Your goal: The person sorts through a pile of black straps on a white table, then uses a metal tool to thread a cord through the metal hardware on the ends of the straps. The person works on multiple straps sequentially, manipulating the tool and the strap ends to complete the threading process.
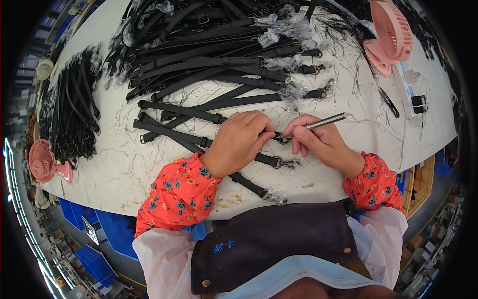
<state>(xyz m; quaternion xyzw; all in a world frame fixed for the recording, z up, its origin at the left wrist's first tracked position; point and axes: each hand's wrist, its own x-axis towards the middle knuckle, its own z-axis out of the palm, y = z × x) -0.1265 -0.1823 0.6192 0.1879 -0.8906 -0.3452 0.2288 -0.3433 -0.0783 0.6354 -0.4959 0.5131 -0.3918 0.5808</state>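
My left hand [238,140] pinches a black strap [181,110] near its right end, which has a small metal ring. The strap's other end lies to the left on the table. My right hand [324,144] grips a slim silver pen-shaped tool [326,121] with a thin pale cord at its back end. The tool's tip meets the strap's end close to my left fingertips; the exact contact is too small to make out. Beneath and beside my left hand lie other black straps [249,185], their metal fittings wrapped in clear plastic.
A big pile of black straps [199,62] covers the far middle of the table [114,187]. Another bundle [72,109] hangs together at left. Pink fans [393,35] stand on both sides. A black pen [388,102], a black plug [419,103] and loose threads lie at right.
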